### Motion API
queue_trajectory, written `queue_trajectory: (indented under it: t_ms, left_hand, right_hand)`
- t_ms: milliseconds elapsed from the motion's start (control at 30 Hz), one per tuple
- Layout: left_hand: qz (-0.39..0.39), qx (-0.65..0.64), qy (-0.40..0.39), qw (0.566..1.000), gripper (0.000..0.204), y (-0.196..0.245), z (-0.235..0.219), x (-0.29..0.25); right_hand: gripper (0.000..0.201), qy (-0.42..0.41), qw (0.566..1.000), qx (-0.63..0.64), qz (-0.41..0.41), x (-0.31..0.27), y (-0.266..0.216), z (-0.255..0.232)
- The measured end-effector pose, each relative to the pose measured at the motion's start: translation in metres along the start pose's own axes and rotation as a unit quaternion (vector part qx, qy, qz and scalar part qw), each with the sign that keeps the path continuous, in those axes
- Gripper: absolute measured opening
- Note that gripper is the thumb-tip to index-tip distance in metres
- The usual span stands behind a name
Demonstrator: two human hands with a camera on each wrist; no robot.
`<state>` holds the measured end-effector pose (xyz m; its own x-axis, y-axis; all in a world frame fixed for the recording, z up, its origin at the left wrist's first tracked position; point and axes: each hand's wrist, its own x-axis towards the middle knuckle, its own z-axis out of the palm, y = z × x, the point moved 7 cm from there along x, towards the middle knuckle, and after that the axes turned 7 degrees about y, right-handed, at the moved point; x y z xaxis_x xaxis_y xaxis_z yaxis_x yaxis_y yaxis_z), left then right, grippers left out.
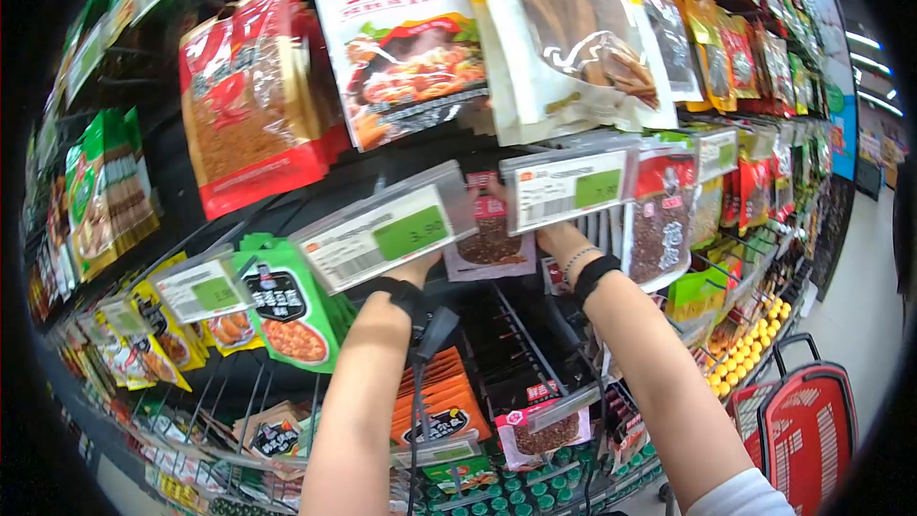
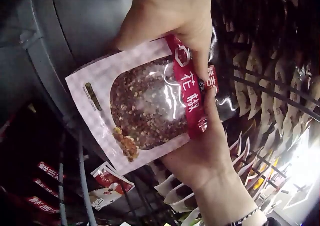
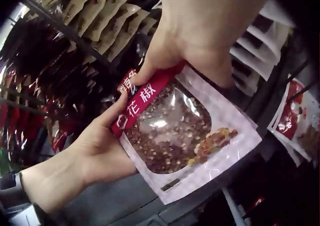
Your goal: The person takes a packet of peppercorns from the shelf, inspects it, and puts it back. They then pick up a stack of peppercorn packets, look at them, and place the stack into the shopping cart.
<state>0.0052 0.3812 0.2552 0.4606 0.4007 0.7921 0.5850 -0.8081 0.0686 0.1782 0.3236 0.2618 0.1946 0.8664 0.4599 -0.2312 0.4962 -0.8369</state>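
Observation:
Both hands hold one pouch of Sichuan peppercorns (image 2: pixel 147 103), pink-white with a clear window and a red band across its top. In the head view the pouch (image 1: pixel 492 253) is in the gap between two price tags, which hide much of the hands. My left hand (image 3: pixel 102 153) grips one side of it, thumb lying on the front near the red band. Opposite, my right hand (image 3: pixel 192 36) grips the other side, its thumb also on the front. The two thumbs come close together at the top of the pouch, and the other fingers are mostly hidden behind it.
Price tags (image 1: pixel 387 234) jut out just above both wrists. Large seasoning bags (image 1: pixel 401 48) hang overhead. Green pouches (image 1: pixel 291 311) hang at left, and another peppercorn pouch (image 1: pixel 540 435) sits below. Metal shelf rods surround the hands. A red shopping basket (image 1: pixel 807 420) stands at right.

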Motion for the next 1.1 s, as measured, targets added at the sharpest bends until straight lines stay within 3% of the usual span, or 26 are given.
queue_trajectory:
  t_ms: [33, 67, 200, 233, 267, 300, 367, 400, 467, 533, 600, 733, 800, 867, 967, 1100]
  left_hand:
    - [-0.144, -0.313, 0.026, 0.938, 0.04, -0.015, 0.005, 0.0]
    - [-0.275, -0.586, 0.047, 0.761, 0.038, -0.026, 0.017, -0.004]
    - [-0.323, -0.578, 0.03, 0.749, 0.035, -0.009, 0.006, -0.005]
    - [-0.34, -0.573, 0.026, 0.745, 0.035, -0.006, 0.002, -0.006]
    - [-0.355, -0.567, 0.022, 0.743, 0.034, -0.003, -0.005, -0.006]
    - [-0.36, -0.591, 0.036, 0.721, 0.031, 0.001, -0.011, -0.003]
    - [-0.356, -0.537, 0.046, 0.763, 0.028, 0.012, -0.019, -0.01]
    - [-0.36, -0.499, 0.059, 0.786, 0.028, 0.034, -0.032, -0.013]
    - [-0.357, -0.48, 0.111, 0.793, 0.029, 0.012, -0.032, -0.019]
    - [-0.36, -0.478, 0.094, 0.795, 0.035, 0.043, -0.052, -0.027]
    - [-0.372, -0.431, 0.037, 0.821, 0.041, 0.14, -0.102, -0.045]
    - [-0.358, -0.419, -0.033, 0.834, 0.047, 0.163, -0.101, -0.059]
    - [-0.345, -0.419, 0.002, 0.84, 0.049, 0.173, -0.105, -0.063]
    - [-0.348, -0.455, 0.055, 0.818, 0.05, 0.185, -0.11, -0.068]
    - [-0.326, -0.523, 0.044, 0.786, 0.052, 0.197, -0.108, -0.067]
    - [-0.299, -0.513, 0.065, 0.802, 0.061, 0.209, -0.108, -0.068]
  right_hand:
    - [0.038, 0.006, 1.0, -0.011, -0.015, 0.0, 0.002, -0.002]
    - [0.038, 0.009, 0.999, -0.024, -0.031, 0.0, 0.003, -0.002]
    - [0.037, 0.013, 0.995, -0.072, -0.075, -0.002, 0.005, 0.0]
    - [0.033, 0.003, 0.995, -0.08, -0.053, -0.016, -0.011, 0.007]
    - [0.033, -0.02, 0.999, 0.015, -0.023, -0.023, -0.012, 0.008]
    - [0.033, 0.015, 0.999, -0.007, -0.028, -0.027, -0.018, 0.005]
    - [0.034, 0.054, 0.998, -0.028, -0.032, -0.04, -0.031, -0.002]
    - [0.034, 0.058, 0.998, -0.017, 0.009, -0.053, -0.038, -0.003]
    - [0.037, 0.055, 0.996, 0.039, 0.064, -0.08, -0.054, -0.005]
    - [0.038, 0.064, 0.992, 0.05, 0.095, -0.102, -0.068, -0.01]
    - [0.032, 0.009, 0.99, 0.063, 0.124, -0.121, -0.078, -0.011]
    - [0.031, 0.002, 0.992, 0.02, 0.122, -0.153, -0.102, -0.022]
    - [0.026, -0.024, 0.992, 0.022, 0.12, -0.163, -0.112, -0.022]
    - [0.028, -0.024, 0.99, 0.024, 0.135, -0.162, -0.111, -0.027]
    - [0.028, -0.009, 0.989, 0.012, 0.149, -0.179, -0.125, -0.024]
    - [0.029, -0.007, 0.984, 0.037, 0.172, -0.193, -0.127, -0.032]
